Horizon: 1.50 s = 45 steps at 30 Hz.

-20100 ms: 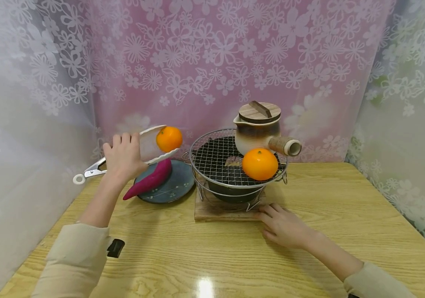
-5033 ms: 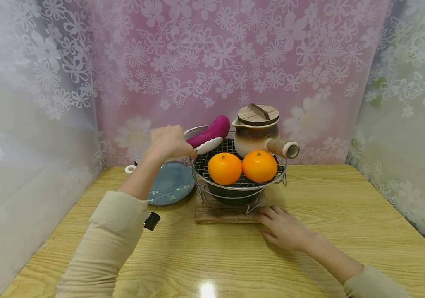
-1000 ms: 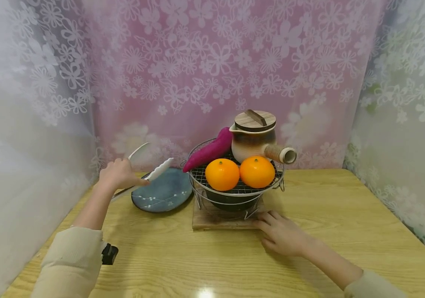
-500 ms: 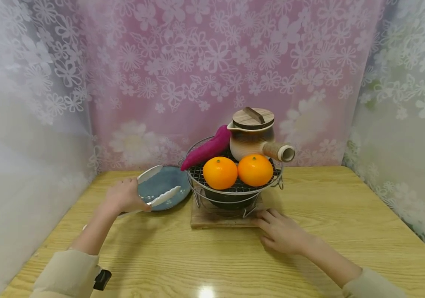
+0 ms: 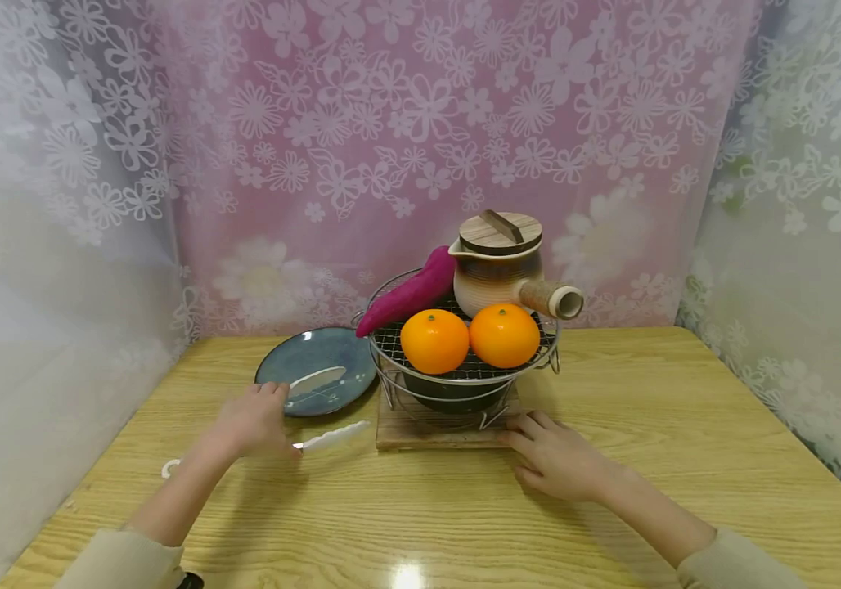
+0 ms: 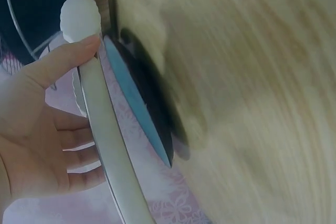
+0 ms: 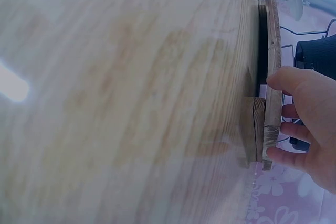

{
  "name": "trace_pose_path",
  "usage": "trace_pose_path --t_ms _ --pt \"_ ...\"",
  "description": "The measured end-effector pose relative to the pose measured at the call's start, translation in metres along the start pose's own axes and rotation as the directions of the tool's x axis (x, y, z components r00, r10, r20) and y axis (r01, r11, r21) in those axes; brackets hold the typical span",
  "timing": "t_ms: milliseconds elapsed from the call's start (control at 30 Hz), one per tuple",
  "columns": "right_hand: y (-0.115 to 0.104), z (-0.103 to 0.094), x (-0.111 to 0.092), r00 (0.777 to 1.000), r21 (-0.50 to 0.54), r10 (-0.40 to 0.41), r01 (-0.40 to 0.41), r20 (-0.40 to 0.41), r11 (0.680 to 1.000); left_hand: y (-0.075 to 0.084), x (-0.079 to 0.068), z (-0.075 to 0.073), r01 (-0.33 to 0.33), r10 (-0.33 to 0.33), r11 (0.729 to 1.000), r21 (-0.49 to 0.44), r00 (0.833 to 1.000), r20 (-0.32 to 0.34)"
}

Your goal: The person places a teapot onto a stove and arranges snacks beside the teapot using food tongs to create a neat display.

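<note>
My left hand [image 5: 254, 425] holds a pair of kitchen tongs [image 6: 113, 135] with white scalloped tips, low over the table just in front of the blue plate [image 5: 303, 348]. The tongs' arms stand apart with nothing between them. In the left wrist view the thumb lies along one arm and the fingers are at the other. My right hand [image 5: 560, 458] grips the front right corner of the wooden board [image 7: 273, 56], thumb against its edge. On the grill rack [image 5: 465, 376] above that board lie a purple sweet potato [image 5: 409, 296] and two oranges [image 5: 433, 342].
A lidded clay teapot [image 5: 490, 286] sits at the back right of the rack, its side handle [image 5: 551, 299] jutting out to the right. Under the rack is a dark stove bowl [image 5: 457, 397]. Floral curtains [image 5: 362, 147] close off the back and sides.
One orange and the sweet potato have gone from tongs and plate onto the rack. In the last second my left hand lowered the tongs toward the table. The right hand stays put.
</note>
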State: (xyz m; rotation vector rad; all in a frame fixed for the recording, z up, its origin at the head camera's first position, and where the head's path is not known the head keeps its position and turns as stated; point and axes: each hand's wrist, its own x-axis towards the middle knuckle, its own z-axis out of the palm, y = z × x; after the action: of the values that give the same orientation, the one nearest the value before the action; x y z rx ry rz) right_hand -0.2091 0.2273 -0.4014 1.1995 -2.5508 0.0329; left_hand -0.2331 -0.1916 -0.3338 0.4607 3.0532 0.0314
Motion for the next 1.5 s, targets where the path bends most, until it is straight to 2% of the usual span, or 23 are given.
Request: trace_pose_path --t_ms 200,367,700,1067,1500 --pt "-0.001 -0.001 -0.001 1.000 0.005 -0.005 0.005 0.001 1.000 0.010 -0.004 0.007 -0.028 0.028 0.999 -0.040 0.999 0.020" --pt "-0.003 0.000 -0.002 1.000 -0.001 -0.008 0.008 -0.004 1.000 0.016 -0.005 0.011 -0.028 0.032 0.998 -0.064 0.997 0.064" --pt "-0.005 0.003 -0.004 1.000 0.005 0.001 -0.001 0.007 1.000 0.020 -0.006 0.025 -0.035 0.047 0.995 -0.091 0.989 0.142" --pt "-0.004 0.002 -0.002 1.000 -0.024 -0.005 0.004 -0.027 1.000 0.023 -0.006 0.030 -0.065 0.070 0.997 -0.045 0.990 0.125" --pt "-0.002 0.000 -0.001 1.000 -0.024 -0.008 0.007 -0.020 1.000 0.023 -0.005 0.030 -0.039 0.054 0.995 -0.089 0.983 0.175"
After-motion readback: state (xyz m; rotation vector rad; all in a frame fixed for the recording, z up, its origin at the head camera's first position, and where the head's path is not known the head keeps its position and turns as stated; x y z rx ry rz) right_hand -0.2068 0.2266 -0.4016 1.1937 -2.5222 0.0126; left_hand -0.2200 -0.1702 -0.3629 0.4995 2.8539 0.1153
